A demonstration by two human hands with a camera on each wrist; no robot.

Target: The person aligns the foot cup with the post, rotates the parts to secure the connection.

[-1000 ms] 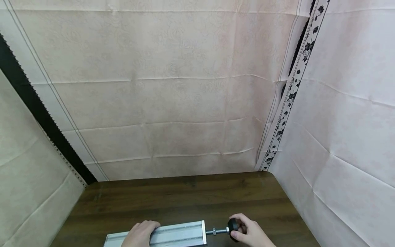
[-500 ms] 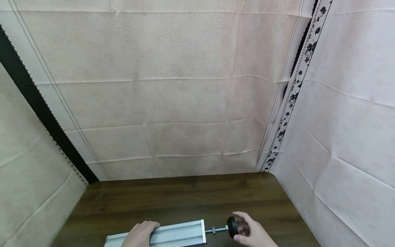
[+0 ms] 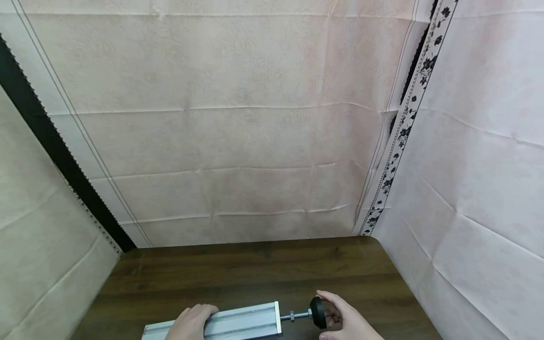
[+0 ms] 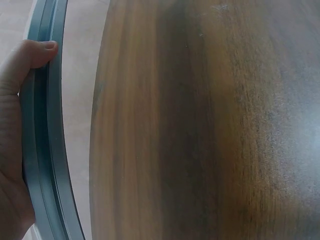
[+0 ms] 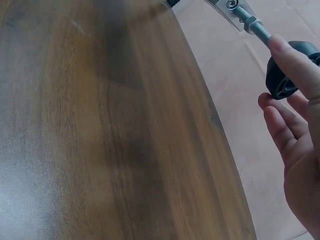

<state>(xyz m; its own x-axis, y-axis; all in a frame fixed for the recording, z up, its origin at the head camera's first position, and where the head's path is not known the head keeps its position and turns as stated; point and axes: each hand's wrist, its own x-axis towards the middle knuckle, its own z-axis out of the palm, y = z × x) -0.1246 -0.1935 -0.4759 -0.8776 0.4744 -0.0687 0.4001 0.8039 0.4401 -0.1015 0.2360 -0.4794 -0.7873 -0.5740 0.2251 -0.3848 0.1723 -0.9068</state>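
Note:
A silver aluminium profile [image 3: 244,321] lies at the near edge in the head view, its end plate facing right. My left hand [image 3: 191,321] grips it, with the thumb [image 4: 44,52] along its grooved side in the left wrist view. From the end plate sticks out a threaded bolt [image 3: 301,315] with a nut [image 5: 250,24], ending in a black levelling foot [image 3: 317,312]. Around the foot, my right hand [image 3: 346,318] has its fingers loosely spread. In the head view the thumb stands apart from the foot; whether a fingertip touches it I cannot tell.
A dark wooden table [image 3: 255,269] lies below and beyond the profile. Pale cloth [image 3: 255,141] hangs behind it and on both sides. A black strip [image 3: 63,151] runs down the left corner, a floral border [image 3: 399,132] down the right.
My right thumb and fingers have loosened from the black foot, and the thumb has moved down away from it. The profile and foot have shifted slightly left; my left hand keeps its grip.

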